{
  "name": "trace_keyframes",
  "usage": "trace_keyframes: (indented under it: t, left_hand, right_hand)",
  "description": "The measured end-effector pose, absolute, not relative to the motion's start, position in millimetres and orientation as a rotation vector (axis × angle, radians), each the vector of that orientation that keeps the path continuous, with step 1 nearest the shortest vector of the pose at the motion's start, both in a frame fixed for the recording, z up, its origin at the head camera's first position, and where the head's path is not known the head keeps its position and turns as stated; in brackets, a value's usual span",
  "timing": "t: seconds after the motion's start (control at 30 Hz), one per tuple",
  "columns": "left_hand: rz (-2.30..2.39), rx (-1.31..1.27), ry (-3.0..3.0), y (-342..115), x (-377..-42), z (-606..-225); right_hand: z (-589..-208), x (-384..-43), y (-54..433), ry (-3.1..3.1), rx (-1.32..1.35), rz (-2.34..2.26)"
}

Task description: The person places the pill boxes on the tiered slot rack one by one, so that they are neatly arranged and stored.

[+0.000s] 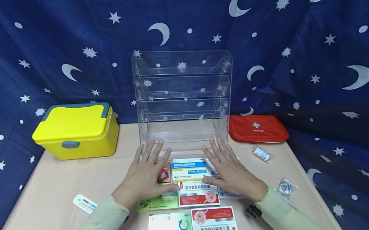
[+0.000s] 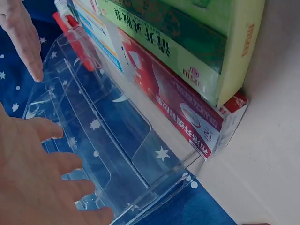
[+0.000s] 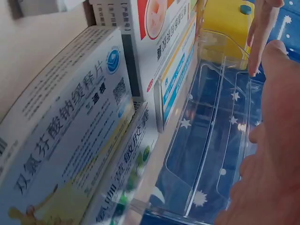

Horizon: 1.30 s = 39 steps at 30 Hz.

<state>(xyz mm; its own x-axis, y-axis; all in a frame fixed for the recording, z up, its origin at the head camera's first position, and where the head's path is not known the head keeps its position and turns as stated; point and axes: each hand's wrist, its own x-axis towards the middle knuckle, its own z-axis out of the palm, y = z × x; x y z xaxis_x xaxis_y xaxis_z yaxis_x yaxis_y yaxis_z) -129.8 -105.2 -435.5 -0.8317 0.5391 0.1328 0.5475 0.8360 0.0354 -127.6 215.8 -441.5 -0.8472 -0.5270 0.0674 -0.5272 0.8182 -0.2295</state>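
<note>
Watching remotely, I see the left hand and right hand splayed wide, gripping nothing, over medicine boxes before a clear rack; the boxes look light, crushable, best pinched by their narrow sides.

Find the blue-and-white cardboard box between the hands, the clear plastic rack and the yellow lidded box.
Blue-and-white box (image 1: 189, 169): head view, printed face.
Clear plastic rack (image 1: 184, 96): head view, shelf front.
Yellow lidded box (image 1: 72, 127): head view, lid.
</note>
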Motion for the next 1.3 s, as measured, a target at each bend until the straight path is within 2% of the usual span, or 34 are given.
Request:
trace_keyframes:
  t: [0.2,0.37,0.57,0.7,0.87,1.07,1.3]
  left_hand:
    - [-0.340,-0.785,-2.688,-117,-143,-426]
    - [-0.619,-0.626,-2.459,-139,-165,-411]
    - [-1.026,-0.290,-2.473,-169,-187,-396]
    - [-1.276,-0.184,-2.520,-176,-198,-394]
    - [-1.357,-0.213,-2.529,-170,-208,-398]
    - [-1.417,-0.185,-2.528,-162,-214,-404]
    - [-1.403,-0.174,-2.546,-163,-217,-405]
  right_hand:
    - [-429,-131,220,-2.898,0.726,1.173]
    - [-422,-145,235,-2.667,0.532,1.632]
    - [-424,-157,259,-2.526,-0.005,2.015]
    - [-437,-162,276,-2.525,-0.350,2.005]
    - [-456,-166,291,-2.608,-0.544,1.892]
    - [-471,-165,295,-2.679,-0.611,1.800]
    - [-477,-163,294,-2.806,-0.535,1.663]
